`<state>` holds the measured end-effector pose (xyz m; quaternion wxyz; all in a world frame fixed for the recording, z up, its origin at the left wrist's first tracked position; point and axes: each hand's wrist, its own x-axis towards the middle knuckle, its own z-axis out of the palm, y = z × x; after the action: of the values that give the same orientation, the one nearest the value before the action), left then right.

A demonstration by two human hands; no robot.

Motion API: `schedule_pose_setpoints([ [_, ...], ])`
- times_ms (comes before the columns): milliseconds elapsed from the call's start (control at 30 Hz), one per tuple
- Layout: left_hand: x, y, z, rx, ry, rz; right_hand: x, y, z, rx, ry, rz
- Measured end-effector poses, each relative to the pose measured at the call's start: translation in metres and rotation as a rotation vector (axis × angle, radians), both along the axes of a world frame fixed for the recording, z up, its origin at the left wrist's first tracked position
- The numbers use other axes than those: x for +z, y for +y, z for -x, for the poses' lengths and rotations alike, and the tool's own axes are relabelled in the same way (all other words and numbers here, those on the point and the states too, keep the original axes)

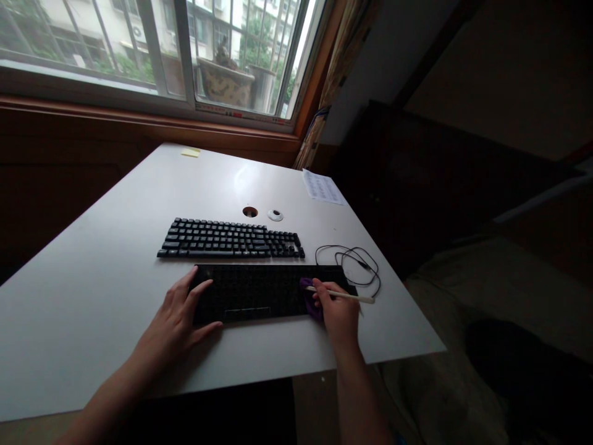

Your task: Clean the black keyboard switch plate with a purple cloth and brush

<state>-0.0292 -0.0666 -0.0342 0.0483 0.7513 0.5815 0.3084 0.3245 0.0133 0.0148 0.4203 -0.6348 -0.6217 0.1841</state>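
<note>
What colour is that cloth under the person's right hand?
The cloth is purple, as the head view, the only one here, shows.

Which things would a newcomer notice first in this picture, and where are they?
Probably the black keycaps, laid out in rows in the middle of the white table. Nearer the person lies a dark keyboard base, with the left hand spread at its left end and the right hand holding a pale stick over its right part, a purple cloth at the fingertips. The bright window also stands out, upper left.
</note>
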Motion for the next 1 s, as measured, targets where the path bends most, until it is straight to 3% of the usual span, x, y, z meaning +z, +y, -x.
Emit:
schedule_pose_setpoints([
  [233,0.004,-0.003,-0.004,0.029,0.022,0.005,0.015,0.006,-0.004,-0.014,-0.185,-0.059],
  [400,0.001,-0.002,-0.003,0.024,0.037,-0.001,0.007,0.015,-0.003,0.064,-0.28,-0.035],
  [567,-0.001,-0.003,-0.003,0.028,0.052,0.005,-0.002,0.019,-0.002,0.077,-0.24,0.001],
  [900,0.0,-0.002,-0.002,0.037,0.039,-0.002,0.003,0.033,0.005,0.229,-0.24,-0.021],
  [1000,0.0,-0.002,-0.002,0.036,0.034,-0.009,0.002,0.035,0.013,0.195,-0.175,-0.006],
])
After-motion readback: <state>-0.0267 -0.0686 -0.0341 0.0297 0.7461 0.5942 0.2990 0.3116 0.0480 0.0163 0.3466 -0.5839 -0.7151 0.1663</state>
